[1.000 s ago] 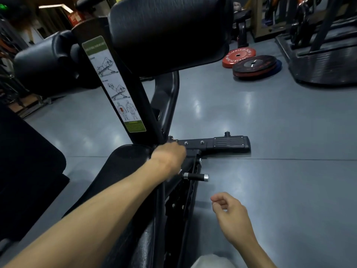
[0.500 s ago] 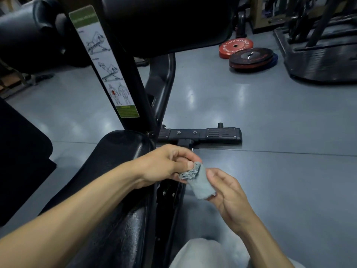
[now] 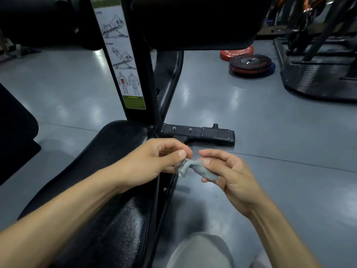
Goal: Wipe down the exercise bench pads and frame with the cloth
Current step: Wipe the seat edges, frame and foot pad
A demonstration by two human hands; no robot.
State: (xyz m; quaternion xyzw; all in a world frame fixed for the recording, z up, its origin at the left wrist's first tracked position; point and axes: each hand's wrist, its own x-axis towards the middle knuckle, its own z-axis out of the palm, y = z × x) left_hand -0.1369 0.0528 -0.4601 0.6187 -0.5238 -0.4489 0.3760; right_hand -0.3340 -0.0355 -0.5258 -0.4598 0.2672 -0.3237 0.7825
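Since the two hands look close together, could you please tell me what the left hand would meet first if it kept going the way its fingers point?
Probably the right hand, whose fingertips sit just beyond the left hand, with the cloth stretched between them.

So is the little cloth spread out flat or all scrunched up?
Scrunched up. The cloth is a small twisted grey wad, pinched at one end by the left hand and held in the right hand fingers.

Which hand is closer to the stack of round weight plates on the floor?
Right. The right hand holds the small grey cloth on the side toward the stacked round weight plates, though well short of them. The left hand sits farther away, over the black padded seat.
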